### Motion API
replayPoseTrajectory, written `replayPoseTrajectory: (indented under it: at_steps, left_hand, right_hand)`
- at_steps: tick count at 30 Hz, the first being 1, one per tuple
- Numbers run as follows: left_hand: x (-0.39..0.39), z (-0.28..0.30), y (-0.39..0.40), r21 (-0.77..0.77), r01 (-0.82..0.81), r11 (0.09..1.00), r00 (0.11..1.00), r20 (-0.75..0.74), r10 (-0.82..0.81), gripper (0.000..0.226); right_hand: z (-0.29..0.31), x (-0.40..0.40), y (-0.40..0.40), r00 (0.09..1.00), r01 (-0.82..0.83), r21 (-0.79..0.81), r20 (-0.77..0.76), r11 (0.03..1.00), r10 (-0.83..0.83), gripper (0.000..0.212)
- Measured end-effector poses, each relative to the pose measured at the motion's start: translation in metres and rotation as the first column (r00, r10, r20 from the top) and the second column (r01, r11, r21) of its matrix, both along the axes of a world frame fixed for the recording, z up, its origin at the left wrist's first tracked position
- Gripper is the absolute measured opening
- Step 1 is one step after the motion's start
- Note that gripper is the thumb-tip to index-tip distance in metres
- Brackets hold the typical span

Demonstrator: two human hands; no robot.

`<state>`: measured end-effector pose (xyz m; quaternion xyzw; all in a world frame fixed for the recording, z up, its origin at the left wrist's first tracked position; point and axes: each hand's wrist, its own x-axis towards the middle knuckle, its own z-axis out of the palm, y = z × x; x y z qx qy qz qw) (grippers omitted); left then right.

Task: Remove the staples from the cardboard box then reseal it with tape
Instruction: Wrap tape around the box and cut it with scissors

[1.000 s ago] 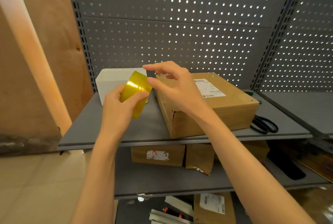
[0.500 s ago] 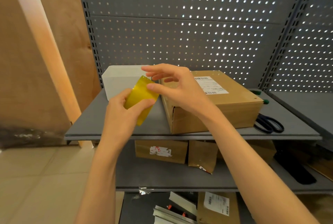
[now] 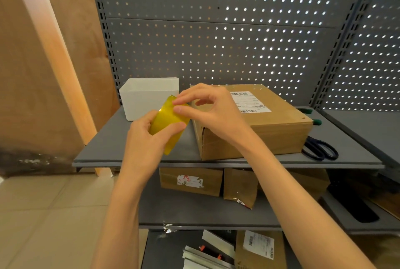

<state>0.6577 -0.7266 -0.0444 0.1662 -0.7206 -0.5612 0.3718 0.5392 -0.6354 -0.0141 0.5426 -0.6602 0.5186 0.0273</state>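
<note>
A flat brown cardboard box (image 3: 270,125) with a white shipping label lies on the grey upper shelf (image 3: 121,147). Just left of it, above the shelf, my left hand (image 3: 142,145) grips a yellow roll of tape (image 3: 166,121) from below, thumb across its side. My right hand (image 3: 212,112) reaches over the box's left end, and its thumb and forefinger pinch at the roll's upper edge. Whether a loose tape end is lifted cannot be seen. No staples are visible on the box.
A white open bin (image 3: 149,97) stands behind the tape at the shelf's back left. Black-handled scissors (image 3: 320,149) lie right of the box. Green tool handles (image 3: 311,116) poke out behind it. Lower shelves hold more cardboard parcels (image 3: 190,182). A perforated grey panel backs the shelving.
The roll has turned a little in my left hand. My right thumb and forefinger have closed onto its upper edge. The view has shifted slightly left and down.
</note>
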Motion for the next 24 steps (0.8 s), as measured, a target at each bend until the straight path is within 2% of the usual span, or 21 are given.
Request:
replayPoseTrajectory:
  at_steps: [3, 8, 13, 15, 18, 20, 22, 24]
  left_hand:
    - [-0.001, 0.000, 0.001, -0.002, 0.003, 1.000, 1.000, 0.004, -0.003, 0.035]
    - [0.001, 0.000, 0.002, -0.060, 0.000, 0.998, 1.000, -0.012, -0.001, 0.017]
    - [0.004, 0.001, -0.002, -0.152, 0.029, 0.988, 0.999, -0.037, -0.035, 0.034]
    - [0.000, 0.006, -0.010, -0.198, 0.021, 0.980, 0.999, -0.027, -0.027, 0.044]
    - [-0.012, 0.021, -0.021, -0.350, -0.053, 0.935, 0.992, 0.086, 0.088, 0.044]
    - [-0.020, 0.033, -0.026, -0.406, -0.085, 0.910, 0.979, 0.134, 0.152, 0.045]
    - [-0.027, 0.037, -0.037, -0.436, -0.100, 0.894, 0.965, 0.176, 0.194, 0.056]
    - [-0.029, 0.034, -0.048, -0.435, -0.099, 0.895, 0.947, 0.236, 0.219, 0.071]
  right_hand:
    - [-0.002, -0.001, 0.000, 1.000, 0.011, -0.024, 0.029, 1.000, -0.010, 0.013]
    - [-0.007, 0.003, -0.001, 0.999, 0.046, -0.128, 0.015, 0.991, -0.044, 0.009]
    - [-0.006, -0.002, 0.001, 0.991, 0.116, -0.145, 0.087, 0.983, -0.104, 0.008]
    - [-0.005, -0.006, -0.001, 0.982, 0.182, -0.128, 0.064, 0.975, -0.175, 0.009]
    - [-0.005, -0.008, -0.008, 0.953, 0.300, -0.114, -0.008, 0.947, -0.303, 0.007]
    - [0.001, -0.009, -0.011, 0.928, 0.368, -0.149, 0.002, 0.918, -0.372, 0.007]
    - [0.013, -0.009, -0.011, 0.908, 0.405, -0.242, -0.006, 0.882, -0.418, 0.008]
    - [0.021, -0.007, -0.011, 0.896, 0.410, -0.264, -0.065, 0.873, -0.440, 0.007]
